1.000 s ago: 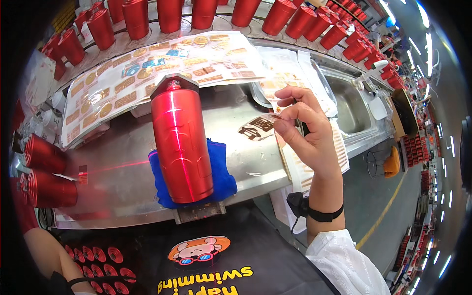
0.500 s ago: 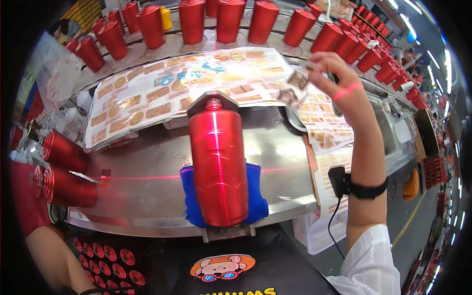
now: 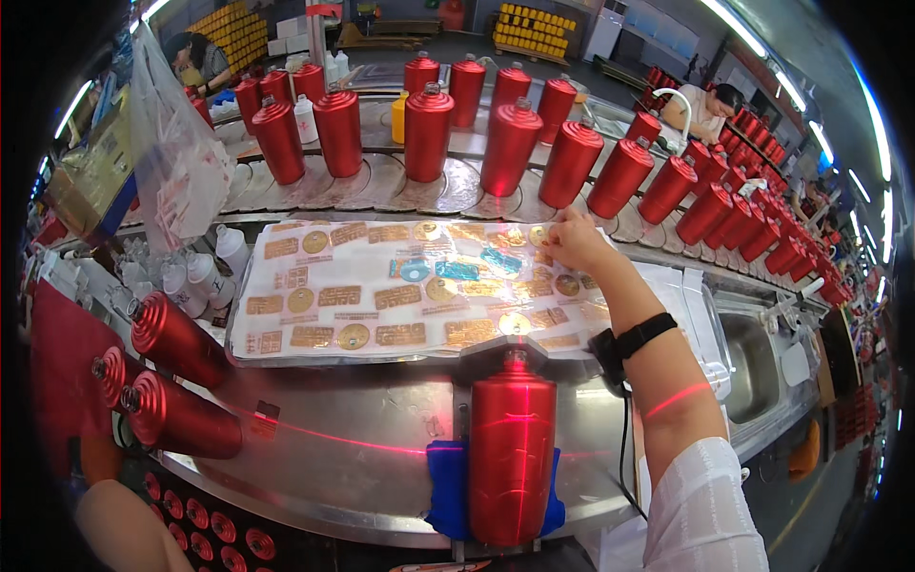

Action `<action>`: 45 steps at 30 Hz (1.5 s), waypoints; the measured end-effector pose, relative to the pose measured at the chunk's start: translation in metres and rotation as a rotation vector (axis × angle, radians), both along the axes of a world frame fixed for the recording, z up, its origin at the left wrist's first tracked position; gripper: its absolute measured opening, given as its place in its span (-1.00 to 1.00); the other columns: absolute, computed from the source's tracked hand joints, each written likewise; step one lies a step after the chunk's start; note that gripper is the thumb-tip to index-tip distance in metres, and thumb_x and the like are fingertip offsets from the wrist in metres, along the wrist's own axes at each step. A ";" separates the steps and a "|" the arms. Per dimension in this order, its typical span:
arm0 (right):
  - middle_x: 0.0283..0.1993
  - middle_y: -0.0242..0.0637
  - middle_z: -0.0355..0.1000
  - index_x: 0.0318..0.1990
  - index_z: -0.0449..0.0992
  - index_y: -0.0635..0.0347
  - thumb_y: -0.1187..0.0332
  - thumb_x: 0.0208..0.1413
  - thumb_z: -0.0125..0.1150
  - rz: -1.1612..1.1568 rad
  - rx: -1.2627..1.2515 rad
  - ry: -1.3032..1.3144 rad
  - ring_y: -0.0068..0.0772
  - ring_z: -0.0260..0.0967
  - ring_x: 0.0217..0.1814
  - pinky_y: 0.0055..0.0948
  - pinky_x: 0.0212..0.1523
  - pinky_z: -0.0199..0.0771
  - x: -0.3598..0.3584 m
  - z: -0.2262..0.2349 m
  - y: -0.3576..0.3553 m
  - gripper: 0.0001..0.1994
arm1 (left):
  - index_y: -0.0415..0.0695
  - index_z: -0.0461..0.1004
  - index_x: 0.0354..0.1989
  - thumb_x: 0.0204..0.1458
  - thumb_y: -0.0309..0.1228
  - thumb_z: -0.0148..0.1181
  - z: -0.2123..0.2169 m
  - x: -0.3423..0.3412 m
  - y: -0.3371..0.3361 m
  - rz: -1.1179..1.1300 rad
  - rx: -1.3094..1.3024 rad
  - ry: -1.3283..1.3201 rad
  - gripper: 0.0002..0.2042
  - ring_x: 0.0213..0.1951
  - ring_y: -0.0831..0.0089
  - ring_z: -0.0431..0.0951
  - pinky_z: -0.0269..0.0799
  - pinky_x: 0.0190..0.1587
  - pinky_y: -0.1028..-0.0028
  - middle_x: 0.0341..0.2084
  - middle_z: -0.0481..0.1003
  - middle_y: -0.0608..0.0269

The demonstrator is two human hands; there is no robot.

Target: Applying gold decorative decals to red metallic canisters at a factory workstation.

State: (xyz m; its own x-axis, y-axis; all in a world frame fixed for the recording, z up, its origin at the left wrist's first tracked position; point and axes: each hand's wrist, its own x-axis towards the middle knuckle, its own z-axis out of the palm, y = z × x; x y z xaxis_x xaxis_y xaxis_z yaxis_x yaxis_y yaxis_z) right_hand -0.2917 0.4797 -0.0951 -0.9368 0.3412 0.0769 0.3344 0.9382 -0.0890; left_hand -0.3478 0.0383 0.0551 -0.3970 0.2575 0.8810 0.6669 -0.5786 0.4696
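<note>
My right hand (image 3: 575, 240) reaches to the far right corner of a white sheet (image 3: 381, 276) covered with gold and blue decals. Its fingers are bunched together beside a round gold decal (image 3: 538, 235); what lies between the fingertips is hidden. A black strap (image 3: 646, 336) circles that wrist. Only my left forearm (image 3: 133, 529) shows at the lower left, its hand out of view. In front of me a red bottle (image 3: 513, 458) lies in a stand on a blue cloth (image 3: 446, 488), neck away from me, crossed by red laser lines.
Several red bottles (image 3: 429, 138) stand on the plate conveyor (image 3: 381, 194) behind the sheet. More red bottles (image 3: 186, 424) lie at the left, near white plastic bottles (image 3: 232, 250). A metal sink (image 3: 748, 367) is at the right. Another person (image 3: 710, 110) sits farther back.
My right hand has moved from right of the decal sheet to its far right corner. The view has tilted up, showing more of the conveyor and room. The red bottle remains on the stand.
</note>
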 end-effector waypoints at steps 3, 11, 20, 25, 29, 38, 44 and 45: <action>-0.06 -0.11 0.30 -0.45 0.58 0.14 0.32 -0.16 0.32 0.112 0.006 0.116 0.02 0.24 0.01 -0.21 0.01 0.32 0.013 0.039 -0.029 -0.87 | -0.30 0.26 0.12 0.14 -0.21 -0.10 -0.001 0.002 -0.007 -0.005 0.013 0.001 -0.53 0.22 0.11 0.20 0.00 0.26 0.03 0.18 0.23 -0.03; -0.01 -0.09 0.29 -0.42 0.46 0.22 0.42 -0.08 0.28 0.345 -0.081 0.376 -0.01 0.24 0.07 -0.20 0.06 0.25 0.087 0.118 -0.104 -0.88 | -0.31 0.25 0.13 0.15 -0.18 -0.13 0.014 0.038 -0.039 0.003 -0.012 0.030 -0.51 0.25 0.10 0.17 -0.03 0.28 -0.01 0.20 0.20 -0.05; -0.04 -0.15 0.32 -0.41 0.43 0.27 0.49 -0.07 0.28 0.456 -0.564 0.487 -0.30 0.31 -0.15 -0.43 -0.17 0.32 0.171 0.154 -0.188 -0.88 | -0.21 0.07 0.28 0.01 -0.27 0.08 -0.070 0.081 0.011 -0.289 -0.153 -0.405 -0.36 0.29 0.15 0.11 -0.01 0.28 0.04 0.24 0.16 0.01; -0.08 -0.10 0.32 -0.46 0.40 0.28 0.49 -0.05 0.28 0.413 -0.632 0.491 -0.14 0.35 -0.13 -0.35 -0.15 0.37 0.154 0.110 -0.202 -0.86 | -0.29 0.04 0.26 0.06 -0.19 0.15 -0.116 0.115 0.049 -0.210 -0.566 -0.525 -0.32 0.29 0.15 0.04 -0.16 0.31 0.24 0.21 0.11 -0.08; -0.08 -0.07 0.31 -0.43 0.39 0.30 0.49 -0.06 0.27 0.379 -0.685 0.508 -0.08 0.32 -0.09 -0.31 -0.12 0.36 0.148 0.087 -0.201 -0.85 | -0.28 -0.06 0.29 0.03 -0.15 0.19 -0.127 0.122 0.058 -0.129 -0.669 -0.471 -0.23 0.26 0.07 0.03 -0.15 0.29 0.20 0.19 0.08 -0.15; -0.07 -0.06 0.32 -0.40 0.39 0.32 0.49 -0.05 0.25 0.352 -0.705 0.546 -0.08 0.32 -0.07 -0.32 -0.09 0.35 0.147 0.077 -0.207 -0.86 | -0.31 -0.14 0.31 0.02 -0.20 0.17 -0.133 0.126 0.059 -0.263 -0.679 -0.588 -0.20 0.25 0.11 0.03 -0.13 0.29 0.23 0.22 0.01 -0.15; -0.09 -0.07 0.33 -0.38 0.40 0.30 0.49 -0.03 0.25 0.331 -0.744 0.574 -0.14 0.35 -0.06 -0.36 -0.10 0.37 0.144 0.071 -0.208 -0.87 | -0.33 -0.19 0.33 0.01 -0.24 0.16 -0.134 0.123 0.058 -0.302 -0.660 -0.581 -0.18 0.27 0.13 0.00 -0.17 0.31 0.25 0.25 -0.02 -0.12; -0.09 -0.07 0.33 -0.38 0.40 0.30 0.49 -0.03 0.25 0.330 -0.744 0.573 -0.14 0.35 -0.06 -0.36 -0.10 0.37 0.144 0.071 -0.209 -0.87 | -0.34 -0.20 0.33 0.01 -0.26 0.16 -0.134 0.123 0.058 -0.322 -0.654 -0.606 -0.18 0.28 0.13 -0.01 -0.18 0.31 0.25 0.26 -0.03 -0.11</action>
